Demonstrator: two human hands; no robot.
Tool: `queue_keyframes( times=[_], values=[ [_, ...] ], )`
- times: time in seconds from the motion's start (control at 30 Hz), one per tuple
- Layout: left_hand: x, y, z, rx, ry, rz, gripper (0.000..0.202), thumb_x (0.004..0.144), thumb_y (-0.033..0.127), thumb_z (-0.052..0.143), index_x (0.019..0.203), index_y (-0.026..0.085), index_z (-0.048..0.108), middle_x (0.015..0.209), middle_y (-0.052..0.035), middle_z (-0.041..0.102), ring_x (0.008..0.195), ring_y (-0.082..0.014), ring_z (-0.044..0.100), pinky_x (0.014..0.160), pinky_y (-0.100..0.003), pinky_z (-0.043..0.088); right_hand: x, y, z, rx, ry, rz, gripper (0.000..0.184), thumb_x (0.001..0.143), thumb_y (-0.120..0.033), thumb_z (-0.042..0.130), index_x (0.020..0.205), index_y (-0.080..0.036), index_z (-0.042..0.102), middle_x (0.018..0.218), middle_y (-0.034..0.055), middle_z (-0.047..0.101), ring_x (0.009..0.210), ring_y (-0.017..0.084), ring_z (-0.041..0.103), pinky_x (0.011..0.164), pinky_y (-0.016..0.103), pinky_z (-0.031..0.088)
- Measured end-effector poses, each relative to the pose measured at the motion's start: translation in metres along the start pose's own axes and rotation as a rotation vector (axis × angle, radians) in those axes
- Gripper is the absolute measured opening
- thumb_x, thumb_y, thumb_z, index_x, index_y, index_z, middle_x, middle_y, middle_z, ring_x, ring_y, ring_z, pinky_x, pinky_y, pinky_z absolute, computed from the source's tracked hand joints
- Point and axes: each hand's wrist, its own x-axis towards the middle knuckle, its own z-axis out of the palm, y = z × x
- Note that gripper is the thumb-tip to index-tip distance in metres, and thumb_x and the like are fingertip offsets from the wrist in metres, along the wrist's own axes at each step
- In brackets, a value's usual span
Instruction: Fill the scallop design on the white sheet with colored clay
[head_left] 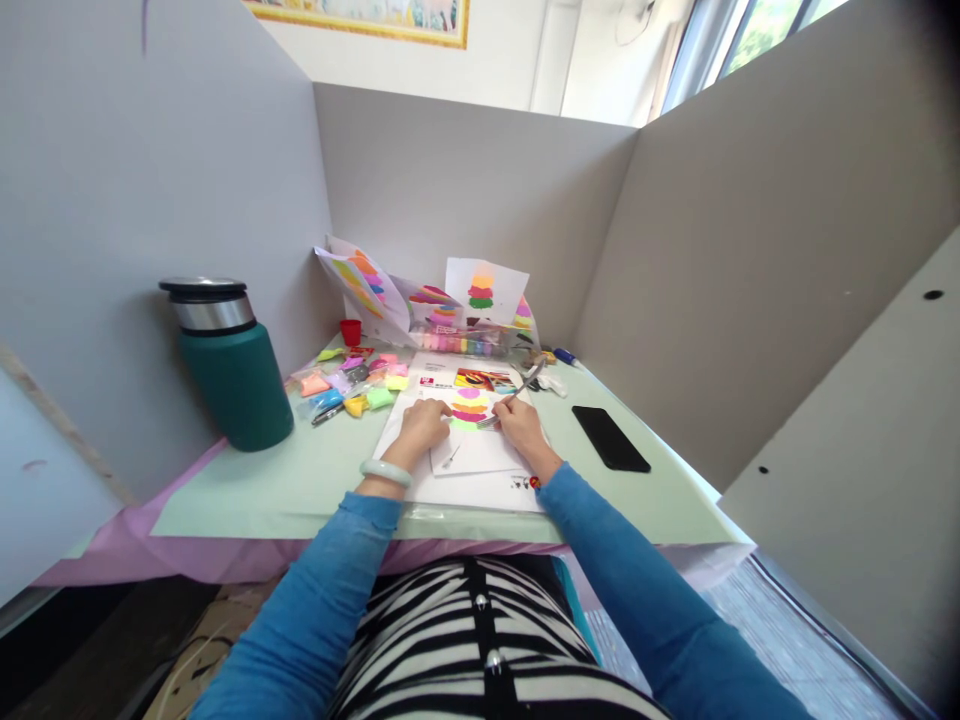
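My right hand (519, 422) is closed round a metal fork (534, 374). The fork's tines point left and touch or hover just over a striped patch of colour (470, 408) in pink, orange, magenta and lime, which looks like soft clay. This patch is on a white sheet of paper (480, 458). At the patch's left edge, my left hand (426, 424) rests on the paper, fingers bent and partly hidden, with nothing visible in it. Near the bottom of the sheet is a small dark printed or drawn mark (451, 457).
Left of the paper lie several bagged clay pieces (381, 397) and a pen (327, 414). A green bottle (236, 385) stands at the far left, a black phone (610, 438) lies right. Behind are a red cup (350, 332) and painted sheets (486, 285) against grey partitions (472, 190).
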Motion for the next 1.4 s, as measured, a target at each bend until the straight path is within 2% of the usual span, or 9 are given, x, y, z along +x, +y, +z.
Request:
queue_keyframes(
  times=[0.2,0.37,0.53,0.6,0.77,1.0,1.23,1.4],
  values=[
    [-0.0003,0.0005,-0.0005,-0.003,-0.003,-0.002,0.037,0.081,0.018,0.053,0.114,0.023,0.068,0.120,-0.0083,0.066,0.115,-0.0243,0.056,0.098,-0.034,0.041,-0.0006,-0.0012,-0.0031,-0.045,0.056,0.036,0.029,0.088,-0.030,0.042,0.090,-0.018,0.068,0.074,0.0042,0.070,0.078,0.017,0.063,0.070,0.023,0.040],
    [-0.0008,0.0009,-0.0007,0.010,-0.001,-0.006,0.039,0.080,0.017,0.053,0.115,0.023,0.068,0.120,-0.0069,0.066,0.115,-0.0233,0.055,0.098,-0.033,0.041,-0.0007,0.0000,-0.0017,-0.022,0.009,-0.004,0.029,0.087,-0.031,0.042,0.090,-0.019,0.069,0.073,0.0032,0.069,0.079,0.018,0.063,0.071,0.024,0.041],
    [-0.0004,0.0007,0.0003,0.016,0.001,-0.003,0.037,0.081,0.018,0.052,0.114,0.024,0.068,0.120,-0.0073,0.066,0.116,-0.0236,0.055,0.098,-0.033,0.040,-0.0008,-0.0014,-0.0036,-0.193,0.073,0.029,0.032,0.090,-0.030,0.041,0.095,-0.017,0.069,0.089,0.0093,0.072,0.087,0.021,0.063,0.073,0.025,0.040],
    [-0.0003,0.0006,0.0004,0.013,0.001,-0.004,0.037,0.082,0.018,0.052,0.114,0.024,0.068,0.120,-0.0075,0.066,0.116,-0.0239,0.055,0.098,-0.033,0.040,-0.0015,-0.0025,-0.0045,-0.193,0.087,0.032,0.032,0.090,-0.030,0.041,0.096,-0.017,0.069,0.091,0.0093,0.072,0.089,0.021,0.064,0.073,0.025,0.040],
    [-0.0011,0.0011,-0.0003,0.013,-0.001,-0.005,0.038,0.080,0.016,0.052,0.114,0.024,0.068,0.120,-0.0073,0.066,0.115,-0.0238,0.056,0.097,-0.033,0.041,-0.0019,-0.0033,-0.0023,-0.105,0.039,0.004,0.031,0.090,-0.032,0.041,0.095,-0.019,0.069,0.084,0.0053,0.072,0.083,0.018,0.064,0.071,0.023,0.040],
    [-0.0004,0.0007,0.0005,0.012,0.006,-0.001,0.036,0.082,0.019,0.053,0.113,0.023,0.069,0.119,-0.0075,0.067,0.115,-0.0236,0.056,0.097,-0.033,0.041,-0.0017,-0.0036,-0.0045,-0.223,0.077,0.026,0.031,0.090,-0.029,0.041,0.095,-0.017,0.069,0.092,0.0097,0.072,0.089,0.021,0.063,0.072,0.025,0.039],
    [0.0000,0.0001,0.0004,0.002,0.004,-0.003,0.038,0.080,0.016,0.053,0.114,0.024,0.069,0.121,-0.0066,0.066,0.115,-0.0242,0.056,0.098,-0.033,0.040,-0.0013,-0.0014,-0.0010,-0.076,0.032,-0.002,0.030,0.088,-0.031,0.042,0.089,-0.018,0.069,0.080,0.0047,0.071,0.080,0.017,0.063,0.068,0.023,0.040],
    [0.0003,-0.0004,0.0010,0.000,0.008,0.007,0.036,0.082,0.018,0.053,0.113,0.023,0.069,0.120,-0.0076,0.066,0.115,-0.0253,0.056,0.098,-0.035,0.041,0.0005,0.0004,-0.0010,-0.184,0.053,0.011,0.032,0.089,-0.030,0.040,0.092,-0.017,0.069,0.083,0.0077,0.071,0.084,0.020,0.063,0.069,0.025,0.038]
  ],
)
